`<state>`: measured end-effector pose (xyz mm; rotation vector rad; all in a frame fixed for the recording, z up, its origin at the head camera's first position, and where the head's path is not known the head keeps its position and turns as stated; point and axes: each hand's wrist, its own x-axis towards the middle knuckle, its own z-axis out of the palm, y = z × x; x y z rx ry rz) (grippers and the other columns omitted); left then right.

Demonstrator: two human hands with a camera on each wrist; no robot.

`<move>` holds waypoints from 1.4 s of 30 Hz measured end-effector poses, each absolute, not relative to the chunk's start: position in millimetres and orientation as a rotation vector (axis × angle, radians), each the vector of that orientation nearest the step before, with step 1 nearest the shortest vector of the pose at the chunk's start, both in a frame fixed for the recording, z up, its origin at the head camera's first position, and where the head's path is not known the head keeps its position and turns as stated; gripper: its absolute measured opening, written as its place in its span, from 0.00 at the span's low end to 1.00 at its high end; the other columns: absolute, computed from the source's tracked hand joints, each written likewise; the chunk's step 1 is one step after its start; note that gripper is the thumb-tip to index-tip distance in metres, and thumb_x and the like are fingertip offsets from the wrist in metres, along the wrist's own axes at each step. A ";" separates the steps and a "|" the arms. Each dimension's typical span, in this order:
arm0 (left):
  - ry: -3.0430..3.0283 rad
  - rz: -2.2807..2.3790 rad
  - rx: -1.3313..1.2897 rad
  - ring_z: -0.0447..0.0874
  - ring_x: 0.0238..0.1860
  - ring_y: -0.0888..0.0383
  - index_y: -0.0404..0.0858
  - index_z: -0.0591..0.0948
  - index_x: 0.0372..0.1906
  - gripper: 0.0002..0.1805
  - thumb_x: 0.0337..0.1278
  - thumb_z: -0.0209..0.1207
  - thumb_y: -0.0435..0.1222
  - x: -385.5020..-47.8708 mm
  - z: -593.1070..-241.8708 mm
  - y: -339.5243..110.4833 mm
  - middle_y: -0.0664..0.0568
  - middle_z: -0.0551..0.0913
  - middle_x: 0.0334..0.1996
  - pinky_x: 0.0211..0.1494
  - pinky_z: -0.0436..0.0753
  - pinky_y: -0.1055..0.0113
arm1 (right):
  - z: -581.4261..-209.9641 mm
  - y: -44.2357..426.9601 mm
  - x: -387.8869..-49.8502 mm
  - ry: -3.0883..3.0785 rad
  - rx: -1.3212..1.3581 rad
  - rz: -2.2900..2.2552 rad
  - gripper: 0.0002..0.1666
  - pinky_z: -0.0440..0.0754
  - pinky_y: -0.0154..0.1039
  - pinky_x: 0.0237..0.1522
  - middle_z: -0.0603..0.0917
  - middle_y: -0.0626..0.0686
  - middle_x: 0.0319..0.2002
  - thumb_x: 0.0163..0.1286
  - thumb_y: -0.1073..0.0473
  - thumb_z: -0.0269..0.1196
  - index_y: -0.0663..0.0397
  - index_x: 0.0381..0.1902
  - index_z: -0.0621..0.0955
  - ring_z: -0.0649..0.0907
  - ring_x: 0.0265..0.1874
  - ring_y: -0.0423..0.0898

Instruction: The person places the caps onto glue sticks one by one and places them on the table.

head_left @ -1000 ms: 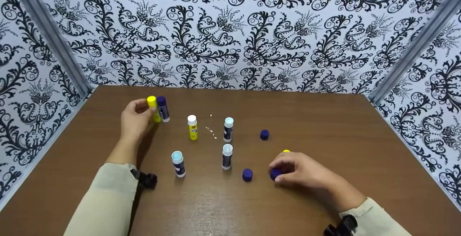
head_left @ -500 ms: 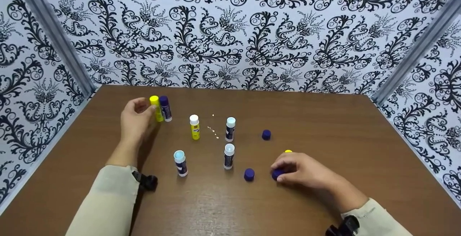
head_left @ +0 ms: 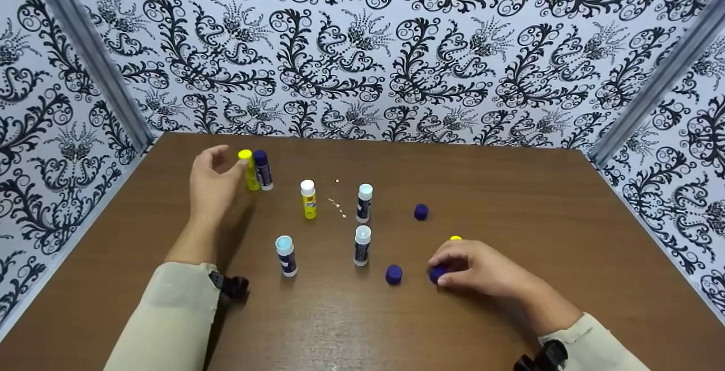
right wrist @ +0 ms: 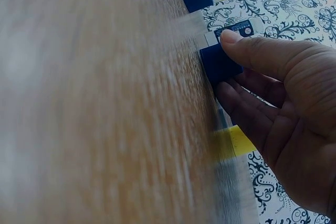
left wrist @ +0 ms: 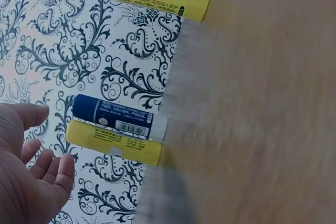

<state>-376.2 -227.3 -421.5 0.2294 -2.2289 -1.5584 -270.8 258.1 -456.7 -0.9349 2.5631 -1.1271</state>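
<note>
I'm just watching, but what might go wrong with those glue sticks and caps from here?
The left hand is close to the all-yellow glue stick, which stands right beside a capped dark-blue glue stick; a nudge might topple both. The right hand pinches a dark-blue cap, which could slip. A yellow cap sits just beyond that hand and may get knocked.

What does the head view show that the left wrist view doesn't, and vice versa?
Only head: the right hand holding a dark blue cap, two loose blue caps, a partly hidden yellow object, three uncapped glue sticks.

Only left wrist: a distinct barcode on the capped blue stick.

Both: that stick, the capped yellow stick beside it, the white-topped yellow stick, the left hand, table and patterned wall.
</note>
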 end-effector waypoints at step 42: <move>-2.824 -1.491 -0.505 0.79 0.67 0.40 0.40 0.74 0.70 0.26 0.70 0.62 0.33 -308.3 -406.5 -219.3 0.41 0.81 0.65 0.73 0.76 0.42 | -455.2 255.7 -268.8 2.570 -0.797 -1.102 0.12 0.79 0.32 0.55 0.87 0.47 0.49 0.69 0.56 0.72 0.46 0.50 0.88 0.81 0.49 0.41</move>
